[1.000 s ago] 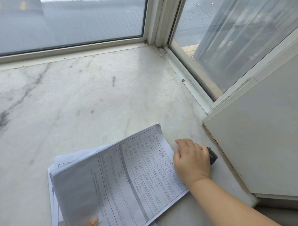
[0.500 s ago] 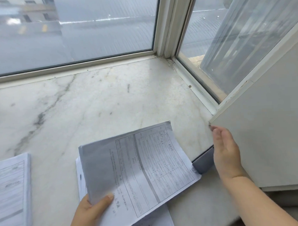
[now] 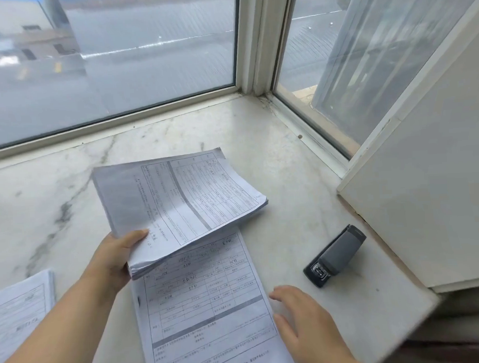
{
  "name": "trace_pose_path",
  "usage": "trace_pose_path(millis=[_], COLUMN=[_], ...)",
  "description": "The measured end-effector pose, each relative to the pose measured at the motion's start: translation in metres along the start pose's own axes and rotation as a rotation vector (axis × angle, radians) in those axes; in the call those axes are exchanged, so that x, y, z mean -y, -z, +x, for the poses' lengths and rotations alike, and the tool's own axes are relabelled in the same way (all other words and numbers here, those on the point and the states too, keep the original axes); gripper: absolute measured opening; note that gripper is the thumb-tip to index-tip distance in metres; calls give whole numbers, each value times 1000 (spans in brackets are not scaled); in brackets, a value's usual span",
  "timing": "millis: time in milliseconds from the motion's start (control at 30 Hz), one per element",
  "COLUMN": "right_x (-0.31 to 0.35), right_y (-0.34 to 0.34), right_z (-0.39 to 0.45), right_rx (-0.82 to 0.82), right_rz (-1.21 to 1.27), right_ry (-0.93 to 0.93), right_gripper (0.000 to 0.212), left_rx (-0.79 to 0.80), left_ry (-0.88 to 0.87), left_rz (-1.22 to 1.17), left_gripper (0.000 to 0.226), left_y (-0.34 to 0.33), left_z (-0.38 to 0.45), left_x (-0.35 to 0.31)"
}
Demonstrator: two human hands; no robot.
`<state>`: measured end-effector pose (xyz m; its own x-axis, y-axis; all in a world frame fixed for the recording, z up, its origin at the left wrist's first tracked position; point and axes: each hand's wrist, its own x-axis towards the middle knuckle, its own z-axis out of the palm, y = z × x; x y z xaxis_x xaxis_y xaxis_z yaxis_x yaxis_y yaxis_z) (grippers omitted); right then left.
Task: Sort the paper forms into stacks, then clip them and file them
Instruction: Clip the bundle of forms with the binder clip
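Note:
My left hand [image 3: 114, 258] grips a thick bundle of printed forms [image 3: 178, 195] by its near corner and holds it lifted above the marble sill. Under it a second stack of forms [image 3: 208, 306] lies flat, running toward me. My right hand [image 3: 305, 324] hovers with straight fingers by that stack's right edge and holds nothing. A dark grey stapler [image 3: 336, 255] lies on the sill to the right, apart from both hands. A third stack of forms [image 3: 19, 309] lies at the lower left, partly cut off by the frame.
The marble sill [image 3: 68, 188] ends at window frames [image 3: 248, 43] at the back and right. A white panel [image 3: 426, 200] stands close behind the stapler on the right. The sill's front edge drops off at the lower right.
My right hand has left the stapler by the white panel and come back toward me, beside the flat stack. My left hand has lifted the bundle higher. The view has tilted down.

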<state>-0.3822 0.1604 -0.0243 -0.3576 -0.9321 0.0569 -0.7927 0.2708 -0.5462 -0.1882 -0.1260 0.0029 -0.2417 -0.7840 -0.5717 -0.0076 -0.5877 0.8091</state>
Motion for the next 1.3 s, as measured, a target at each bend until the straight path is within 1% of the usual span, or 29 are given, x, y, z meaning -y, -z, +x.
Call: trace_pose_path(millis=[67, 167, 233, 333, 367, 433, 467, 533, 567, 600, 667, 733, 767, 800, 867, 900, 933, 967, 1000, 1033, 1100, 1167, 1200, 1233, 1300], right_x=[3, 7, 8, 11, 12, 11, 14, 22, 26, 30, 38, 46, 48, 51, 56, 59, 62, 64, 66, 67, 68, 69, 70, 72, 77], right_y=[-12, -19, -20, -20, -19, -21, -20, -15, -14, -13, -14, -15, -15, -15, -16, -15, -15, -16, -17, -18, -20, -20, -20, -19, -15], right_z=[-1, 0, 1, -1, -1, -3, -4, -3, -2, -2, -1, 0, 1, 1, 2, 2, 1, -1, -3, -5, -10, -16, -20, -24, -29], right_rx=[50, 33, 39, 75, 105, 128, 134, 152, 181, 219, 176, 102, 94, 107, 134, 159, 188, 216, 243, 249, 205, 137, 151, 200, 311], right_rz=[-55, -120, -179, -203, -190, -203, -196, -160, -116, -58, 114, 292, 354, 377, 365, 356, 348, 334, 327, 330, 395, 629, 776, 893, 968], right_ry=[-33, -61, -71, -66, -80, -111, -127, -150, -186, -256, -430, -615, -697, -753, -796, -801, -801, -801, -794, -781, -784, -871, -926, -960, -926], right_gripper=[40, 43, 43, 45, 50, 57, 57, 57, 57, 57, 57, 54, 53, 51, 47, 40, 28, 14, 5, 4, 5, 13, 16, 17, 20], left_rx=[21, 35, 0, -31, -58, -94, -139, -288, -308, -305, -279, -233, -223, -219, -217, -196, -181, -189, -211, -244, -312, -359, -354, -346, -327], left_ry=[36, 78, 62, 0, -1, -45, -88, -96, -60, 1, 129, 240, 278, 301, 288, 282, 292, 311, 313, 298, 225, 145, 129, 144, 147], left_rz=[35, 93, 125, 80, 64, 116, 162, 223, 230, 187, 134, 154, 142, 100, 163, 217, 259, 298, 328, 384, 501, 499, 458, 408, 328], left_gripper=[31, 36, 39, 30, 38, 70, 73, 63, 59, 56, 56, 67, 69, 63, 39, 25, 17, 16, 18, 19, 25, 25, 27, 31, 39], left_y=[0, 0, -1, 0, 5, 15, 21, 36, 43, 47, 51, 52, 50, 47, 43, 41, 39, 37, 35, 32, 28, 24, 24, 25, 31], left_z=[17, 39, 43, 40, 40, 24, 9, -34, -59, -87, -127, -148, -157, -165, -178, -182, -185, -186, -185, -185, -187, -194, -198, -202, -209], left_x=[1, 2, 0, -10, -11, -12, -9, 11, 25, 40, 65, 87, 96, 102, 107, 109, 111, 114, 119, 122, 130, 135, 139, 143, 148])
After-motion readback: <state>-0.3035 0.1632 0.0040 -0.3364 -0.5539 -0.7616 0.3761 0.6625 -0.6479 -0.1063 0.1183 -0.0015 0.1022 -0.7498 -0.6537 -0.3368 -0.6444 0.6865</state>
